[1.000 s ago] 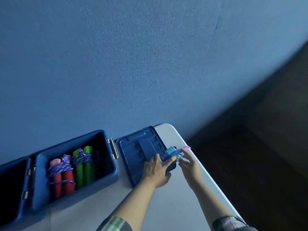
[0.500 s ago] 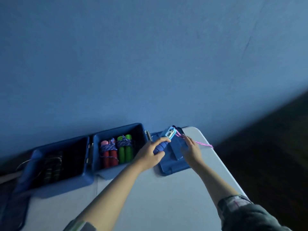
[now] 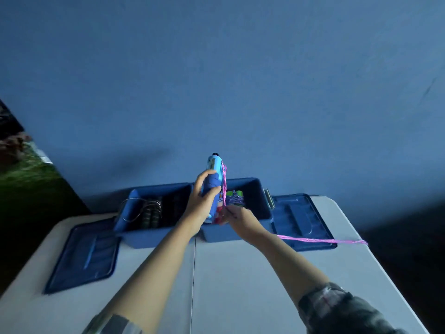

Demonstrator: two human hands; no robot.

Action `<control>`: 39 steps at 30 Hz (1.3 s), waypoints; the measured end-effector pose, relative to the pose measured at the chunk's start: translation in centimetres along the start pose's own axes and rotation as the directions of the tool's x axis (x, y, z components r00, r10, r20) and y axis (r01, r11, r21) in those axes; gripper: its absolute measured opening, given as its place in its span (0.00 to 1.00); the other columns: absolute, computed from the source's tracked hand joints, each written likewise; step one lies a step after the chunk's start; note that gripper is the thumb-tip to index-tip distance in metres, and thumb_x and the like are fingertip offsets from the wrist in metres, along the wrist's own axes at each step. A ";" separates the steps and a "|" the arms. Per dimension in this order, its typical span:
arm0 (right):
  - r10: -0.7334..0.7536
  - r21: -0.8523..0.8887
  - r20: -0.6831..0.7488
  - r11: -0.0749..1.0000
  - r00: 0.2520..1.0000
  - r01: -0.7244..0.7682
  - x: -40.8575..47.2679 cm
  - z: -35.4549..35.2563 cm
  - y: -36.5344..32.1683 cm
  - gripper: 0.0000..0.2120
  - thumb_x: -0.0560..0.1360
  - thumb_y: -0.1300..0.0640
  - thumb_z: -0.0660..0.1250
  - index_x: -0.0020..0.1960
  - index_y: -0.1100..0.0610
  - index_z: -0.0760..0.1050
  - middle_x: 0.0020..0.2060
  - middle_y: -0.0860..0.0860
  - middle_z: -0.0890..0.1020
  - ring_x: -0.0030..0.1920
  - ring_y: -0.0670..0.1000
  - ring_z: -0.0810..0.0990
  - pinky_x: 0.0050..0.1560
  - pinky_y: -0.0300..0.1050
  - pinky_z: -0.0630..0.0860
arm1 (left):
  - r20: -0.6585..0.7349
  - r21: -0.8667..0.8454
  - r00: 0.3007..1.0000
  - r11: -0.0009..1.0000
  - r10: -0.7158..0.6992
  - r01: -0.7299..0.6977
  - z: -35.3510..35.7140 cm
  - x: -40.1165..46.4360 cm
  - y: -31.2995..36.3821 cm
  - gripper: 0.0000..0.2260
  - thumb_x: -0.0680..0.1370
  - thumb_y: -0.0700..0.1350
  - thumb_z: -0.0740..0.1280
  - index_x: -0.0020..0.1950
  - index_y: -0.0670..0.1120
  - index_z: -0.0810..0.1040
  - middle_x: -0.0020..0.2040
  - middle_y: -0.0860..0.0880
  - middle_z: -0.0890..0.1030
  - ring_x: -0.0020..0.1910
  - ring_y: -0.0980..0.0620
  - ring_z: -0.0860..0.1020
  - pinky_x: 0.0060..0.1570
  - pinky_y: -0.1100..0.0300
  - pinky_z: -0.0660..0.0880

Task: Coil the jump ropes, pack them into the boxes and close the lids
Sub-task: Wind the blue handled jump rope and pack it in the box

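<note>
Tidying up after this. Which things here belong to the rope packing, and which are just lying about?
In the job:
blue rope handles, gripped by left hand
pink rope, pinched by right hand
right box
left box
both lids

Lying about:
only the table

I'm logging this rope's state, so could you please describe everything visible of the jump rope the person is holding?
The jump rope's blue handles stand roughly upright above the right box, gripped by the left hand. The top is lighter blue with a small panel and a dark tip. Its pink braided cord runs down beside the handles to the right hand, which pinches it, then trails right over the open lid and past the table's edge.
</note>
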State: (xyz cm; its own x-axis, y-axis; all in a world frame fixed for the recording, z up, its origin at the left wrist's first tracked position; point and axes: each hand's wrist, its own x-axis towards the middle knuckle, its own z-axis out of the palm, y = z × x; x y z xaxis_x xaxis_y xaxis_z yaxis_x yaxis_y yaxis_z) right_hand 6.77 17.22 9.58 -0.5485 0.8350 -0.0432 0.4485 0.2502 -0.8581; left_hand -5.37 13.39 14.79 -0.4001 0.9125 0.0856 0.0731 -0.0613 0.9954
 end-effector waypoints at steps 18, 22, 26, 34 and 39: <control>-0.018 -0.371 0.277 0.920 0.961 0.124 -6.9 1.5 1.3 0.09 0.78 0.54 0.62 0.51 0.53 0.80 0.40 0.43 0.78 0.37 0.41 0.74 0.41 0.34 0.69 | 0.332 0.614 0.941 0.744 0.062 -0.266 -8.9 -3.6 -7.3 0.10 0.79 0.57 0.58 0.59 0.69 0.69 0.46 0.44 0.76 0.42 0.48 0.76 0.49 0.56 0.74; -0.066 -0.391 0.276 0.903 0.959 0.175 -7.3 -0.5 0.7 0.05 0.76 0.53 0.65 0.46 0.51 0.79 0.36 0.41 0.78 0.39 0.44 0.76 0.44 0.41 0.74 | 0.581 0.726 0.814 0.455 -0.006 -0.515 -9.1 -5.0 -8.0 0.16 0.78 0.64 0.45 0.63 0.71 0.65 0.47 0.49 0.69 0.40 0.45 0.77 0.43 0.56 0.74; -0.079 -0.450 0.293 0.868 0.953 0.210 -7.2 -3.1 -0.3 0.07 0.77 0.54 0.65 0.51 0.54 0.80 0.44 0.46 0.83 0.42 0.41 0.76 0.43 0.29 0.70 | 0.691 0.679 0.722 0.325 0.021 -0.658 -9.5 -5.7 -8.0 0.17 0.77 0.61 0.42 0.63 0.70 0.61 0.49 0.46 0.69 0.38 0.41 0.75 0.36 0.54 0.72; -0.121 -0.266 0.242 0.946 0.963 0.186 -5.9 -4.3 -0.9 0.07 0.76 0.58 0.67 0.50 0.59 0.81 0.39 0.43 0.77 0.39 0.33 0.75 0.44 0.26 0.69 | 0.815 0.509 0.577 0.417 0.048 -0.753 -8.4 -7.3 -7.7 0.21 0.80 0.58 0.52 0.72 0.56 0.51 0.60 0.42 0.72 0.49 0.41 0.75 0.45 0.53 0.74; -0.074 -0.040 0.259 0.995 0.963 0.087 -5.2 -5.2 -0.8 0.05 0.71 0.60 0.72 0.47 0.60 0.82 0.42 0.50 0.84 0.42 0.41 0.80 0.48 0.33 0.76 | 0.818 0.426 0.558 0.502 0.143 -0.753 -7.1 -8.5 -5.8 0.29 0.78 0.60 0.61 0.73 0.60 0.49 0.59 0.45 0.71 0.47 0.46 0.75 0.44 0.59 0.71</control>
State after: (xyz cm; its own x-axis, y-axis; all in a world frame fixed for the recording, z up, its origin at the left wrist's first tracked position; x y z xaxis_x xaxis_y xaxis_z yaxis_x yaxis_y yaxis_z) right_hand 12.95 15.25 13.13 -0.7443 0.6587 -0.1106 0.4266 0.3414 -0.8375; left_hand -8.91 3.15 8.56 0.5343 0.8309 0.1554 0.7266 -0.5454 0.4178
